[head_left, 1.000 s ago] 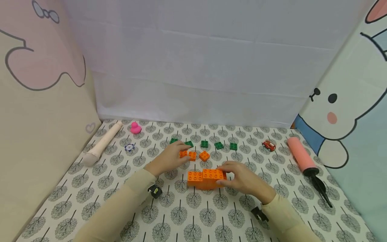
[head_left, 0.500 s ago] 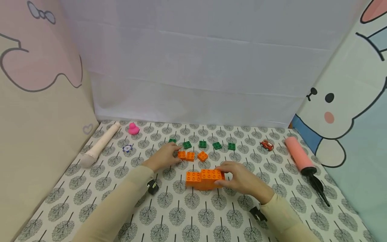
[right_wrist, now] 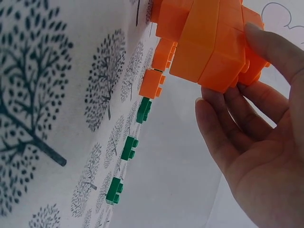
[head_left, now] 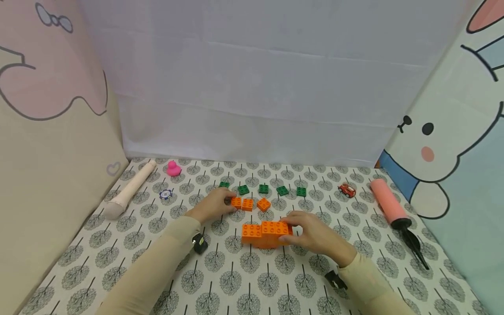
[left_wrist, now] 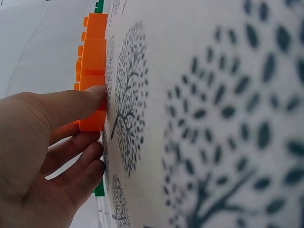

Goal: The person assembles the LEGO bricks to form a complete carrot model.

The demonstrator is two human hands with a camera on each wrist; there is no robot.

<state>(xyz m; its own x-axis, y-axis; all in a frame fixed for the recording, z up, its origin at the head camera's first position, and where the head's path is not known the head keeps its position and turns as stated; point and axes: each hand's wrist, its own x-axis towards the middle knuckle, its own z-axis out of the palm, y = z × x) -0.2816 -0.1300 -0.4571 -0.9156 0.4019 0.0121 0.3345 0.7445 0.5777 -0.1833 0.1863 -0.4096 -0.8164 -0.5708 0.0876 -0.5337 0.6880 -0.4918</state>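
In the head view, my left hand (head_left: pixel 212 204) pinches the leftmost small orange toy brick (head_left: pixel 236 201) on the table, thumb on the near side, as the left wrist view shows with the orange brick (left_wrist: pixel 92 121). Another small orange brick (head_left: pixel 247 204) stands close to its right, and a third orange brick (head_left: pixel 264 204), turned at an angle, lies a little farther right. Nearer the body, my right hand (head_left: pixel 315 234) grips the right end of a stepped block of joined orange bricks (head_left: pixel 252 235). Its fingers partly hide that end; in the right wrist view the orange block (right_wrist: pixel 209 42) is large.
Several green bricks (head_left: pixel 263 189) form a loose row behind the orange ones. At left are a white microphone-like object (head_left: pixel 130 190), a pink duck (head_left: pixel 173 169) and a blue-white chip (head_left: pixel 166 194). A red toy car (head_left: pixel 347 190) and a pink-and-black pump (head_left: pixel 390 203) lie right.
My left hand has drawn back to the left from over the small orange bricks and now pinches the leftmost one. The right hand keeps its grip on the orange block.
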